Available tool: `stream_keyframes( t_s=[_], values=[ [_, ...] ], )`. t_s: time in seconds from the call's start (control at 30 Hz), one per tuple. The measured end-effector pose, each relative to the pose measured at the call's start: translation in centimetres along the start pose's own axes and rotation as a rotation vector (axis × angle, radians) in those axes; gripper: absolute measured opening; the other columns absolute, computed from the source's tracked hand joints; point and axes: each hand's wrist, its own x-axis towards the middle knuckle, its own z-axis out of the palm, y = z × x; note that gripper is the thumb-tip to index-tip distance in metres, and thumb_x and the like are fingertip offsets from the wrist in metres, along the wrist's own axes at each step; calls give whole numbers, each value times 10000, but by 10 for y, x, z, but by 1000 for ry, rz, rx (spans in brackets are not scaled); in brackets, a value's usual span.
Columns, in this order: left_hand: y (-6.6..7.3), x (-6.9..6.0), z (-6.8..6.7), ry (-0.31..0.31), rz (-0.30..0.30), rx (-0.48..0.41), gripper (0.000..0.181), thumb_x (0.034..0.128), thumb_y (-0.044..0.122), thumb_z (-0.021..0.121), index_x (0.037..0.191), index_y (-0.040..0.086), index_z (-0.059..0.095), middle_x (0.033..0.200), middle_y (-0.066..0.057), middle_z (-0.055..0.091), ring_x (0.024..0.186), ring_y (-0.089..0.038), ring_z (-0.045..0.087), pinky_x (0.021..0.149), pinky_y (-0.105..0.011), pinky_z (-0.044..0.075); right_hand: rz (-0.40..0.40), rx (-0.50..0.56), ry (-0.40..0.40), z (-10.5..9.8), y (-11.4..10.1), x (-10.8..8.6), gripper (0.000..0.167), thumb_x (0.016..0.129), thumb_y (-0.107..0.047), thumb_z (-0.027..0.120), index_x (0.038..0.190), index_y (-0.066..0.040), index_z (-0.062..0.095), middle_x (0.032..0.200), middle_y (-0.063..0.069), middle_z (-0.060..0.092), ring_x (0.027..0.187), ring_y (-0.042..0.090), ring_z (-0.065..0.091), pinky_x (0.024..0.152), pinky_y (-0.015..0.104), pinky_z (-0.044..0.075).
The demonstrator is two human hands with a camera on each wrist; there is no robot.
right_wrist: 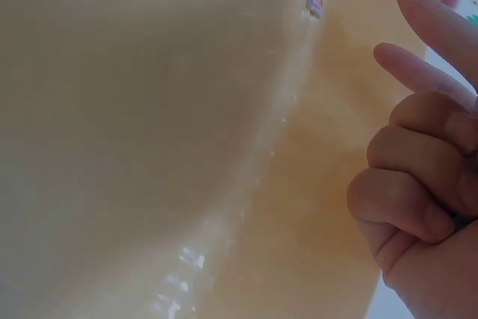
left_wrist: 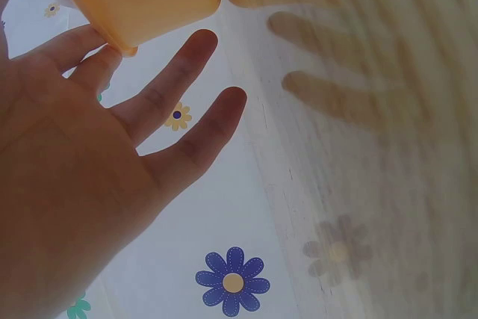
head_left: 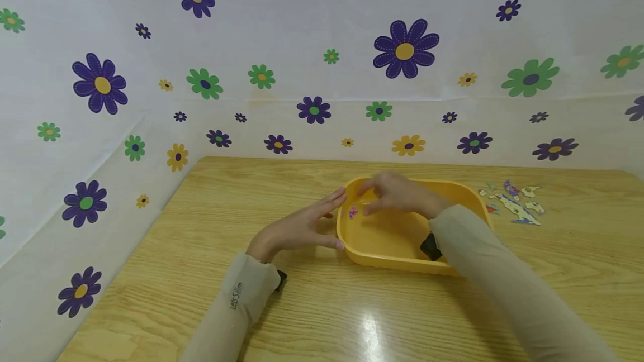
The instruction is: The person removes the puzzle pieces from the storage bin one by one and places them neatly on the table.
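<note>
A yellow plastic tray (head_left: 382,262) lies on the table. My left hand (head_left: 297,230) rests against the tray's left side, fingers fairly straight and spread; in the left wrist view some fingertips touch its rim and two stand apart from it. Over the tray's inside is my right hand (head_left: 397,191). Its thumb and index finger are extended and apart, while the other fingers curl toward the palm (right_wrist: 414,162). Whether anything sits under those curled fingers is hidden. A small pink and purple cut-out piece (head_left: 353,212) leans near the tray's left wall, close to the right thumb.
To the right of the tray lie several flat cut-out pieces, among them a long pale and blue one (head_left: 518,209) and a purple and red one (head_left: 511,187). The wooden table (head_left: 201,295) meets a flower-patterned sheet (head_left: 322,77) at the back and left.
</note>
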Motion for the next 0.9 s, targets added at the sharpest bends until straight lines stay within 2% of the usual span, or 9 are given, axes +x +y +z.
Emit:
stream_keyframes(
  t_s=[0.07, 0.17, 0.3, 0.43, 0.57, 0.77, 0.9],
  values=[
    [1, -1, 0, 2, 0, -4, 955, 919, 204, 783, 1632, 108, 155, 1706, -20, 4, 1456, -283, 355, 1205, -474, 237, -25, 13, -15, 2, 1, 1, 382, 857, -193, 822, 1147, 35, 726, 745, -19, 579, 672, 132, 441, 643, 285, 393],
    [2, -1, 0, 2, -4, -10, 958, 918, 204, 784, 1632, 112, 153, 1706, -26, 4, 1462, -281, 345, 1208, -469, 231, -42, 23, -32, 6, 4, 4, 403, 847, -203, 836, 1152, 35, 721, 880, 32, 684, 679, 135, 451, 650, 282, 401],
    [2, -1, 1, 4, -14, -10, 959, 914, 202, 788, 1632, 115, 158, 1705, -7, 8, 1509, -257, 239, 1215, -458, 207, -30, 26, -55, 11, 5, 6, 434, 837, -196, 852, 1169, 45, 710, 1083, 116, 725, 786, 178, 546, 751, 324, 501],
    [2, 0, 0, 7, -18, 0, 960, 912, 219, 790, 1632, 115, 163, 1704, 2, 11, 1539, -221, 109, 1220, -458, 183, 9, 3, -82, 14, 3, 7, 442, 845, -224, 847, 1182, 26, 708, 1118, 116, 715, 858, 211, 588, 829, 387, 538],
    [1, 0, 0, 8, -16, 5, 963, 910, 237, 793, 1631, 116, 166, 1704, 7, 13, 1543, -199, 45, 1223, -459, 165, 7, -26, -100, 16, 3, 9, 402, 852, -244, 837, 1157, -7, 725, 1080, 78, 711, 838, 200, 572, 811, 379, 526],
    [-2, 2, 0, 6, -10, 21, 962, 913, 251, 788, 1633, 124, 163, 1704, 10, 7, 1533, -235, 152, 1219, -464, 190, -10, -38, -100, 18, 3, 11, 306, 834, -235, 843, 1057, -43, 759, 1073, 55, 726, 895, 214, 616, 857, 422, 541],
    [-4, 2, 0, 6, -4, 25, 957, 916, 250, 786, 1632, 122, 165, 1706, -13, 11, 1518, -258, 211, 1214, -466, 207, 39, -47, -106, 20, 1, 12, 330, 842, -271, 840, 1058, -36, 756, 1076, 60, 727, 918, 220, 623, 886, 429, 540]
  ],
)
